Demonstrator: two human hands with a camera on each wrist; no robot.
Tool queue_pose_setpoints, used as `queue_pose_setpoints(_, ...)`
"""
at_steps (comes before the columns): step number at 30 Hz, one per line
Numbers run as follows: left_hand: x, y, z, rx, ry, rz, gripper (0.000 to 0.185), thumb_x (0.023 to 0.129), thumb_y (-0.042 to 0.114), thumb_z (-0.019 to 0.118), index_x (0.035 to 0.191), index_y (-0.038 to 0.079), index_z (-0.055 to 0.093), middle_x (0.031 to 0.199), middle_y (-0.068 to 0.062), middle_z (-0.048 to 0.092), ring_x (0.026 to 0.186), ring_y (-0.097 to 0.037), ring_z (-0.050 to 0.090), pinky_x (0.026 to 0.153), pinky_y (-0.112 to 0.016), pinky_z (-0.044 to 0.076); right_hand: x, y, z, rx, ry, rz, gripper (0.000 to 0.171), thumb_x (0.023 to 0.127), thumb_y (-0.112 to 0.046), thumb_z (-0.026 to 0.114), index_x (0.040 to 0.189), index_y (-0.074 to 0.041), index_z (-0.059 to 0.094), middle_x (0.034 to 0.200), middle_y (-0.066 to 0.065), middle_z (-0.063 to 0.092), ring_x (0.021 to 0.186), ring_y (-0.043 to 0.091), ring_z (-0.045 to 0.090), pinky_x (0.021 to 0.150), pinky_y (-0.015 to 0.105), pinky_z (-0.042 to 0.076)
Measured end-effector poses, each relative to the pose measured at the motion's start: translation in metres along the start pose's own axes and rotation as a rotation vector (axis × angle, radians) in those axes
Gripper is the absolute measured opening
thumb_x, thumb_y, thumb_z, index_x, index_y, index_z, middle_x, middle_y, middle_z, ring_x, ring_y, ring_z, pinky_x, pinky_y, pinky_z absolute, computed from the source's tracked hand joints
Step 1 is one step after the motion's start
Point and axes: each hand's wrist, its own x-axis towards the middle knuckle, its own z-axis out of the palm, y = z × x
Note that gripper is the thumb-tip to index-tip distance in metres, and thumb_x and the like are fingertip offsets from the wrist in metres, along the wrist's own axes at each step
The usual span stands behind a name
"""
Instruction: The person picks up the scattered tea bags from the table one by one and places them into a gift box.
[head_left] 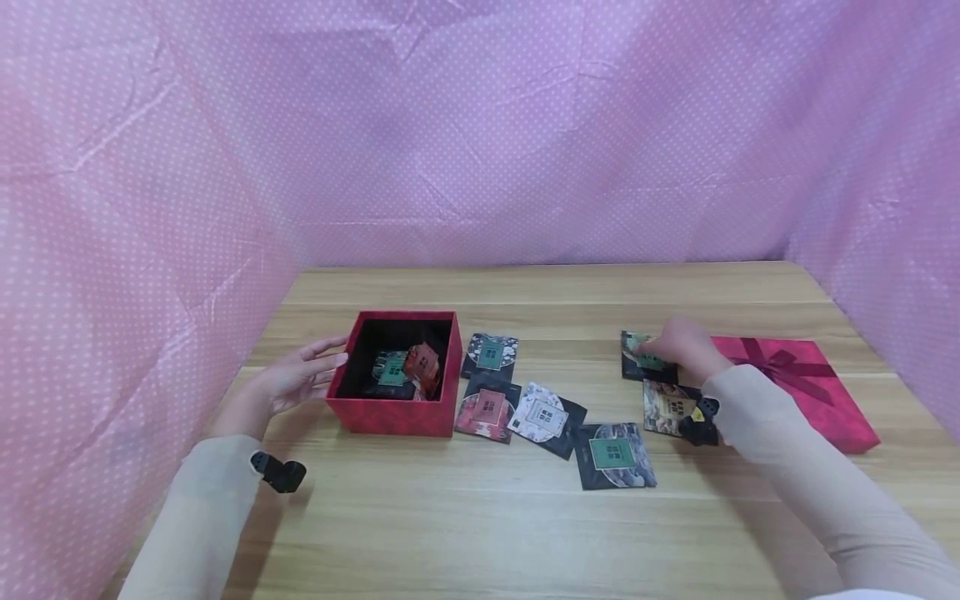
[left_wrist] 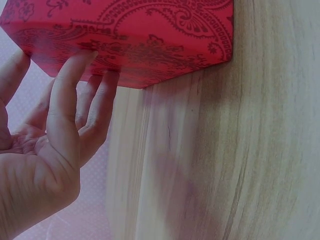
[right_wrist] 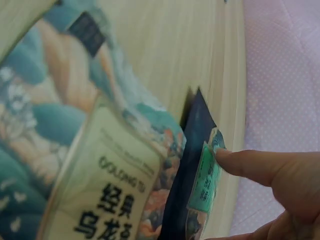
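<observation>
An open red box (head_left: 390, 414) stands on the wooden table (head_left: 480, 533), with a few tea packets (head_left: 408, 367) inside it. My left hand (head_left: 300, 379) lies against the box's left wall, fingers straight; in the left wrist view the fingertips (left_wrist: 80, 62) touch the patterned red wall (left_wrist: 150, 40). My right hand (head_left: 678, 346) is curled over a dark packet with a green label (head_left: 637, 360) at the right. In the right wrist view a finger (right_wrist: 250, 165) presses this packet's raised edge (right_wrist: 202, 180). A beige-label packet (head_left: 667, 408) lies just under that wrist, and it fills the near field (right_wrist: 100, 165).
Several more packets lie in a loose row right of the box: green label (head_left: 490, 354), red (head_left: 487, 408), white (head_left: 545, 414), and green (head_left: 615, 454). The red lid with a ribbon (head_left: 795, 383) lies far right. Pink dotted cloth (head_left: 480, 125) walls in the table.
</observation>
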Motion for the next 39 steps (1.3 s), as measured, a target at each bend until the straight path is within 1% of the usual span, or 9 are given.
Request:
queue_pose_setpoints(3, 0.0, 0.0, 0.0, -0.008, 0.0, -0.001, 0.073, 0.099, 0.023, 0.052, 0.152, 0.005, 0.005, 0.104, 0.014, 0.065, 0.098, -0.005, 0.063, 0.083, -0.027, 0.054, 0.002, -0.001, 0.001, 0.016, -0.007, -0.002, 0.037, 0.08, -0.031, 0.072, 0.065, -0.003, 0.053, 0.064, 0.004, 0.044, 0.065, 0.021, 0.044, 0.057, 0.029, 0.041)
queue_pose_setpoints(8, -0.001, 0.0, 0.001, -0.018, 0.0, -0.002, 0.074, 0.098, 0.024, 0.054, 0.152, 0.005, 0.006, 0.103, 0.014, 0.065, 0.098, -0.005, 0.063, 0.083, -0.026, 0.054, 0.003, -0.001, 0.001, 0.087, -0.037, -0.004, 0.036, 0.078, -0.027, 0.074, 0.08, 0.007, 0.063, 0.073, 0.011, 0.055, 0.071, 0.025, 0.049, 0.061, 0.031, 0.046)
queue_pose_setpoints(12, 0.0, 0.0, 0.0, -0.027, -0.003, 0.0, 0.074, 0.098, 0.024, 0.054, 0.152, 0.006, 0.007, 0.104, 0.014, 0.064, 0.098, -0.005, 0.062, 0.084, -0.026, 0.053, 0.004, -0.001, 0.002, 0.149, -0.041, 0.008, 0.033, 0.077, -0.025, 0.076, 0.077, 0.005, 0.062, 0.066, 0.006, 0.048, 0.068, 0.022, 0.047, 0.058, 0.028, 0.043)
queue_pose_setpoints(18, -0.001, 0.001, 0.0, -0.02, 0.002, -0.001, 0.074, 0.098, 0.023, 0.054, 0.152, 0.005, 0.006, 0.104, 0.015, 0.063, 0.098, -0.004, 0.062, 0.083, -0.026, 0.054, 0.006, -0.001, 0.001, 0.166, -0.045, 0.034, 0.032, 0.078, -0.026, 0.075, 0.076, 0.001, 0.058, 0.064, 0.002, 0.04, 0.068, 0.021, 0.043, 0.058, 0.028, 0.039)
queue_pose_setpoints(21, -0.001, 0.001, 0.001, -0.029, -0.004, 0.002, 0.075, 0.097, 0.023, 0.055, 0.152, 0.006, 0.007, 0.103, 0.015, 0.063, 0.098, -0.004, 0.062, 0.083, -0.026, 0.054, 0.007, 0.0, 0.001, 0.155, -0.05, 0.034, 0.03, 0.08, -0.025, 0.072, 0.077, 0.002, 0.059, 0.065, 0.002, 0.041, 0.069, 0.022, 0.043, 0.06, 0.028, 0.037)
queue_pose_setpoints(26, -0.001, 0.001, 0.002, -0.029, -0.004, 0.0, 0.074, 0.097, 0.023, 0.055, 0.152, 0.005, 0.007, 0.104, 0.015, 0.063, 0.097, -0.003, 0.062, 0.083, -0.026, 0.053, 0.01, 0.004, -0.001, 0.148, -0.064, 0.039, 0.029, 0.082, -0.023, 0.07, 0.082, 0.005, 0.062, 0.072, 0.006, 0.049, 0.072, 0.022, 0.045, 0.06, 0.028, 0.039)
queue_pose_setpoints(32, -0.001, 0.0, 0.002, -0.013, -0.003, -0.002, 0.075, 0.098, 0.024, 0.054, 0.152, 0.005, 0.006, 0.104, 0.015, 0.062, 0.098, -0.003, 0.062, 0.084, -0.026, 0.053, 0.013, 0.005, -0.008, 0.218, -0.083, 0.058, 0.022, 0.081, -0.015, 0.068, 0.077, 0.004, 0.057, 0.07, 0.006, 0.051, 0.066, 0.019, 0.046, 0.056, 0.027, 0.041)
queue_pose_setpoints(34, -0.001, -0.001, 0.002, -0.012, 0.0, 0.0, 0.075, 0.098, 0.024, 0.054, 0.152, 0.004, 0.007, 0.104, 0.015, 0.062, 0.098, -0.003, 0.062, 0.084, -0.026, 0.053, 0.013, 0.004, -0.01, 0.242, -0.095, 0.064, 0.021, 0.083, -0.013, 0.066, 0.083, 0.006, 0.057, 0.075, 0.009, 0.054, 0.07, 0.021, 0.049, 0.057, 0.027, 0.044)
queue_pose_setpoints(39, -0.001, 0.001, 0.001, 0.004, 0.006, -0.003, 0.075, 0.098, 0.025, 0.053, 0.152, 0.005, 0.005, 0.105, 0.015, 0.062, 0.098, -0.003, 0.062, 0.084, -0.026, 0.053, 0.013, 0.0, -0.016, 0.291, -0.15, 0.05, 0.031, 0.087, -0.01, 0.059, 0.106, 0.014, 0.053, 0.095, 0.02, 0.057, 0.084, 0.026, 0.055, 0.066, 0.03, 0.051)
